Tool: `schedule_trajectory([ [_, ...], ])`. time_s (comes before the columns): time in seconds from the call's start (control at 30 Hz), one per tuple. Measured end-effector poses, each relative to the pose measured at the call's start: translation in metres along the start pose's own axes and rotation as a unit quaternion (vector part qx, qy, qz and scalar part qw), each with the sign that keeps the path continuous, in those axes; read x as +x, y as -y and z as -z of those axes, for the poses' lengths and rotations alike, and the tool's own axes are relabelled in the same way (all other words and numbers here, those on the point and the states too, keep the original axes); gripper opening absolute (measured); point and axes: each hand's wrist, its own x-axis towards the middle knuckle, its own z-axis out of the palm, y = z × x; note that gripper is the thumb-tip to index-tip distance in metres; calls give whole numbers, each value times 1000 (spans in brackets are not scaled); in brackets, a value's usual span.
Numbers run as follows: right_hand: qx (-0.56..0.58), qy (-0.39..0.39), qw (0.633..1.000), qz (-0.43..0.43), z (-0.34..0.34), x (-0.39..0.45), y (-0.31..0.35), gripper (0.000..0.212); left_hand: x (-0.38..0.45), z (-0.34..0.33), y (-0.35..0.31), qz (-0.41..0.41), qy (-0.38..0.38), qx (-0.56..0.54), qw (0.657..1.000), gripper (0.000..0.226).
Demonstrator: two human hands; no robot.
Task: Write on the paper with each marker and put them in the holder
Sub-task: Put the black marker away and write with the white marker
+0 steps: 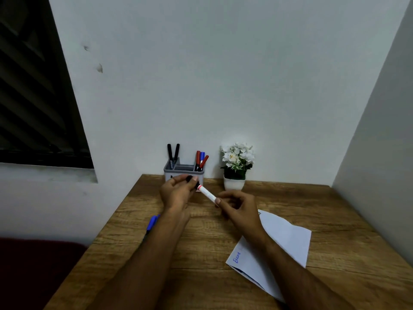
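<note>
A white marker point(207, 193) with a red band is held up between both hands above the desk. My right hand point(238, 206) grips its barrel end. My left hand point(176, 193) pinches the dark cap end, just in front of the grey holder point(171, 172). The holder stands at the back of the desk with two black pens on its left and red and blue markers point(201, 161) on its right. A white paper point(279, 240) with blue writing lies under my right forearm. A blue marker point(153, 222) lies on the desk beside my left forearm.
A small white pot of white flowers point(235, 166) stands right of the holder against the wall. The wooden desk point(201, 253) meets walls at the back and right. A dark window is at the left, and a dark red seat is below it.
</note>
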Motion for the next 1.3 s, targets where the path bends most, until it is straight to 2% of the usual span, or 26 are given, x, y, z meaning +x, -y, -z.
schedule_trajectory([
  [0.1,-67,23,997,19,-16,7,4,19,7,6,-4,-53,10,24,998,27],
  [0.23,-102,25,993,44,-39,21,13,15,9,16,3,-63,44,97,992,25],
  [0.3,-158,34,985,57,-50,32,15,13,14,21,4,-93,45,142,985,25],
  [0.47,-306,81,945,75,-67,49,16,22,38,22,-26,-230,14,267,936,21],
  [0.53,-329,94,937,70,-70,53,15,25,52,19,-46,-285,-4,292,913,19],
  [0.63,-338,111,932,70,-72,58,12,27,78,15,-72,-325,-34,317,891,24],
  [0.83,-332,121,933,59,-69,66,3,26,116,4,-85,-336,-55,343,875,30],
  [1.17,-337,135,931,50,-67,80,-13,25,144,5,-48,-294,-30,430,853,37],
  [1.3,-342,138,928,48,-68,77,-15,22,146,11,-40,-299,-45,443,844,34],
])
